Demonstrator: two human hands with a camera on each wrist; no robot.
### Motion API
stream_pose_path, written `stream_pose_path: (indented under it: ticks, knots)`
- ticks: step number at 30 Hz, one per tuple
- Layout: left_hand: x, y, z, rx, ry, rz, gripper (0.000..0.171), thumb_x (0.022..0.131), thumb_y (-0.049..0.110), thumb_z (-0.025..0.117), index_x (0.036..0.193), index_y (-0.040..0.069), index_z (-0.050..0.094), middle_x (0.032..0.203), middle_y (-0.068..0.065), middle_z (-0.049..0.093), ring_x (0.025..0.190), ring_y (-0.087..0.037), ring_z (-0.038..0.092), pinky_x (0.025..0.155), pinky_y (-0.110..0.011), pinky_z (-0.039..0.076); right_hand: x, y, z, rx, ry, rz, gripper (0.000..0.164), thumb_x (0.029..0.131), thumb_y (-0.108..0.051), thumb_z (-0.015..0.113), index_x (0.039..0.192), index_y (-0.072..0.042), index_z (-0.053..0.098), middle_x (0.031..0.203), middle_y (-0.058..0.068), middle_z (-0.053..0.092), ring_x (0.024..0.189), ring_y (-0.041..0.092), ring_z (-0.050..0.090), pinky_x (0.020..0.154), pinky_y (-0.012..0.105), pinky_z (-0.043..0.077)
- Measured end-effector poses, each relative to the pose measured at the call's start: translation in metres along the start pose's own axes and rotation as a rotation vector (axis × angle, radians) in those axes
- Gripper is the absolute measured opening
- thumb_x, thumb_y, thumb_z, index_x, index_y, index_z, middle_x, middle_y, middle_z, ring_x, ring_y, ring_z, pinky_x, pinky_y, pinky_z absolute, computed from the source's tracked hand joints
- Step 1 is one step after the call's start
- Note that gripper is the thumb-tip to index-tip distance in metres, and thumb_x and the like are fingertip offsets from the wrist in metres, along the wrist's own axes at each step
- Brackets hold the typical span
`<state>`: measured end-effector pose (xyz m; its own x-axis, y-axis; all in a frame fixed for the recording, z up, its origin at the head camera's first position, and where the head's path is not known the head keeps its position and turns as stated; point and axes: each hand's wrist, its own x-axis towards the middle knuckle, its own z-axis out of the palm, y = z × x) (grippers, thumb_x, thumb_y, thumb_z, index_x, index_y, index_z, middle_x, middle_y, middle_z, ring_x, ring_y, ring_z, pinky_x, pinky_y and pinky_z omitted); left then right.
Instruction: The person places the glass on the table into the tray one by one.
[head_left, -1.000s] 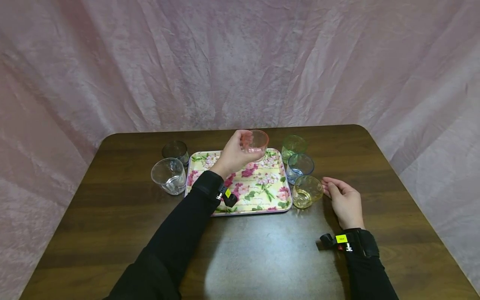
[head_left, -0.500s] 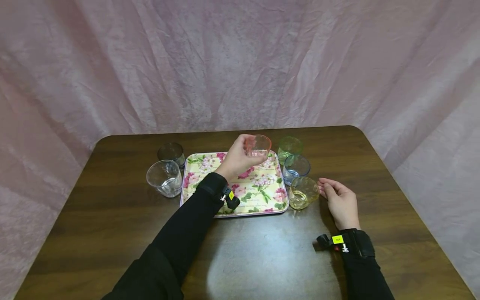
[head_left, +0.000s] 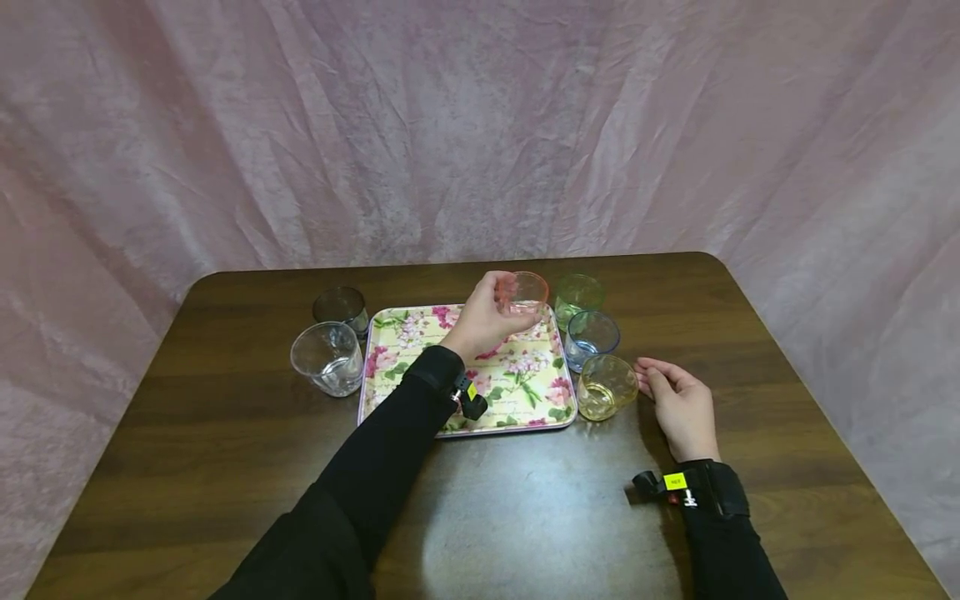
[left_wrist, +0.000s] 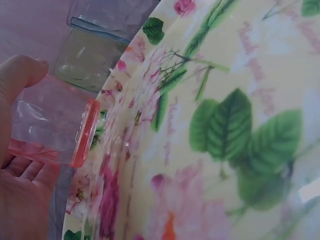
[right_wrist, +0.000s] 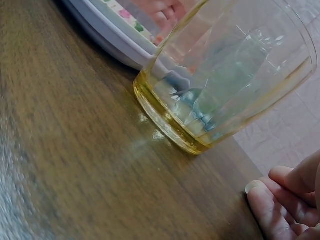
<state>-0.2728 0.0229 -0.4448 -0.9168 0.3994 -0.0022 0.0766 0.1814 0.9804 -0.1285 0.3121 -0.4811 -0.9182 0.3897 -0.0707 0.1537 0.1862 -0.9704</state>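
Observation:
My left hand (head_left: 483,319) holds a clear glass with a red tint (head_left: 528,292) between thumb and fingers, at the far right corner of a floral tray (head_left: 412,367). In the left wrist view this red-tinted glass (left_wrist: 50,120) has its thick base towards the tray's surface; I cannot tell whether they touch. My right hand (head_left: 681,407) rests on the table, fingers loosely bent, beside a yellow-tinted glass (head_left: 606,390). The right wrist view shows a gap between the fingertips (right_wrist: 265,205) and the yellow glass (right_wrist: 200,115), which stands upright.
A blue-tinted glass (head_left: 592,340) and a green one (head_left: 579,298) line the tray's right side behind the yellow glass. Left of the tray stand a clear glass (head_left: 328,360) and a dark grey one (head_left: 341,310). A pink curtain (head_left: 480,125) hangs behind the wooden table (head_left: 187,433).
My left hand has carried the red-tinted glass a little to the right, closer to the green glass. My right hand has stayed beside the yellow glass. The head view has shifted slightly.

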Motion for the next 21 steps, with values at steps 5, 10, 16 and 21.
stream_pose_path:
  ticks: [5,10,16,21]
  knots:
    - [0.005,-0.003,0.004,0.046,0.0,0.001,0.079,0.098,0.016,0.085,0.161,0.009,0.038,0.16,-0.014,0.047,0.153,-0.03,0.047,0.126,-0.042,0.045,-0.001,0.0,0.0,-0.031,0.0,-0.007,0.037,0.116,-0.017,0.055,0.142,0.007,0.068,0.135,0.024,0.071,0.098,-0.005,0.073,0.09,0.01,0.058]
    - [0.008,-0.007,0.007,0.035,-0.002,-0.005,0.079,0.098,0.015,0.085,0.161,0.008,0.037,0.161,-0.015,0.046,0.154,-0.031,0.046,0.127,-0.043,0.043,-0.002,0.0,0.0,-0.04,-0.007,0.001,0.038,0.117,-0.018,0.054,0.142,0.007,0.067,0.133,0.021,0.072,0.099,-0.005,0.073,0.091,0.011,0.058]
    - [0.012,-0.01,0.01,0.033,-0.008,0.013,0.082,0.096,0.017,0.087,0.161,0.006,0.037,0.159,-0.017,0.046,0.15,-0.032,0.047,0.126,-0.045,0.043,0.0,0.001,0.0,-0.036,-0.008,0.007,0.038,0.117,-0.017,0.053,0.143,0.007,0.067,0.138,0.025,0.07,0.098,-0.006,0.072,0.091,0.01,0.058]
    - [0.011,-0.011,0.011,0.041,-0.018,0.013,0.081,0.098,0.018,0.085,0.162,0.008,0.036,0.16,-0.015,0.046,0.151,-0.031,0.047,0.126,-0.045,0.043,0.002,0.004,0.0,-0.022,-0.005,0.011,0.038,0.117,-0.017,0.053,0.144,0.006,0.066,0.139,0.024,0.069,0.098,-0.007,0.072,0.091,0.01,0.058]
